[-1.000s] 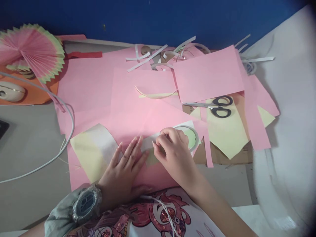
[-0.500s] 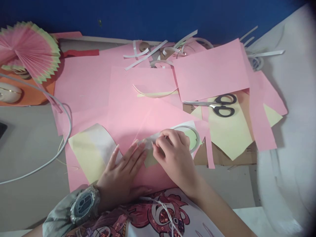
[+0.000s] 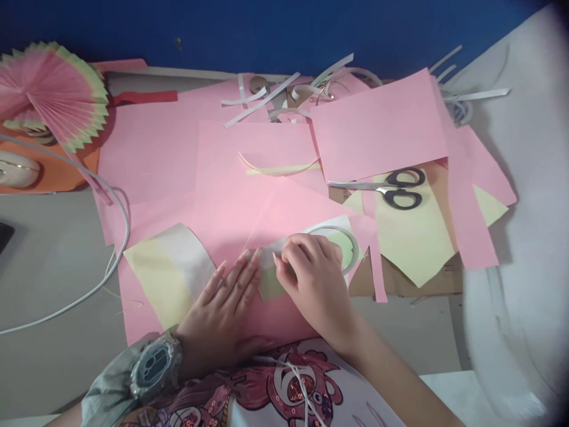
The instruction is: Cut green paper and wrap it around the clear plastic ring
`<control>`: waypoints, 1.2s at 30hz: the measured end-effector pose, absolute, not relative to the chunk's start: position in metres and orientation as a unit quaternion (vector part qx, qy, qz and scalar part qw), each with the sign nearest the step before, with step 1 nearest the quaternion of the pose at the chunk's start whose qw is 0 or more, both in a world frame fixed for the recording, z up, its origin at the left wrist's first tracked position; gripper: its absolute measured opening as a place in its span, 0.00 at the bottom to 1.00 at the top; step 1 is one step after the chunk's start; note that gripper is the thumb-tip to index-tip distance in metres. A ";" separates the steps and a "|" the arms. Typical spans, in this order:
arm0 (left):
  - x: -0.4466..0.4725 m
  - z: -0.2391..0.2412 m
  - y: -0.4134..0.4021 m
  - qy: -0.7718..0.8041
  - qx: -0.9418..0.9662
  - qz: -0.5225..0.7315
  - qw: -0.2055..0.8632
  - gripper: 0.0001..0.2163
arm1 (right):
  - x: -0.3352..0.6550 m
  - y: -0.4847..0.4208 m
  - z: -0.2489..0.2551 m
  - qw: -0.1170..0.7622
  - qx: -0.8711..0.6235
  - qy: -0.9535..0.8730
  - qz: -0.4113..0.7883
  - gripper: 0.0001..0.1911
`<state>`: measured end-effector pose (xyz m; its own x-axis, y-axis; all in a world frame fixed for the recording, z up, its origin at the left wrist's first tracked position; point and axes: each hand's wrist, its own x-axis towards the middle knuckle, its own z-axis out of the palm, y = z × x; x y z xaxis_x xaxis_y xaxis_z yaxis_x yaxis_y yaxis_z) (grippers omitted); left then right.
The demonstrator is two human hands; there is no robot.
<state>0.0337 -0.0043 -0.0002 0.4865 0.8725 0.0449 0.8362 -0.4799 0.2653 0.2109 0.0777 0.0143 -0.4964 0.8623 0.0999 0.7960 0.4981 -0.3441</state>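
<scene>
My left hand lies flat with fingers spread on a pink paper sheet, its fingertips pressing the edge of a small pale green paper piece. My right hand is curled over the same piece, its fingertips pinching a whitish strip at the piece's top edge. A ring of white tape lies partly under my right hand. A yellow and white paper piece rests just left of my left hand.
Black-handled scissors lie on yellow paper at the right. More pink sheets and white paper strips cover the back. A pink pleated fan sits far left, and a white cable curves over the grey table.
My left fingers shifted slightly along the green piece's edge. My right hand stays pinching at the same spot. The view moved a little.
</scene>
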 end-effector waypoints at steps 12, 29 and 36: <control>0.032 0.000 -0.004 0.497 0.860 0.073 0.096 0.41 | 0.211 0.078 0.014 0.133 -0.488 -0.852 0.138 0.05; 0.032 0.000 -0.005 0.503 0.856 0.065 0.097 0.39 | 0.209 0.078 0.013 0.125 -0.482 -0.859 0.115 0.04; 0.033 0.002 -0.005 0.505 0.857 0.059 0.086 0.37 | 0.209 0.079 0.013 0.129 -0.483 -0.858 0.120 0.04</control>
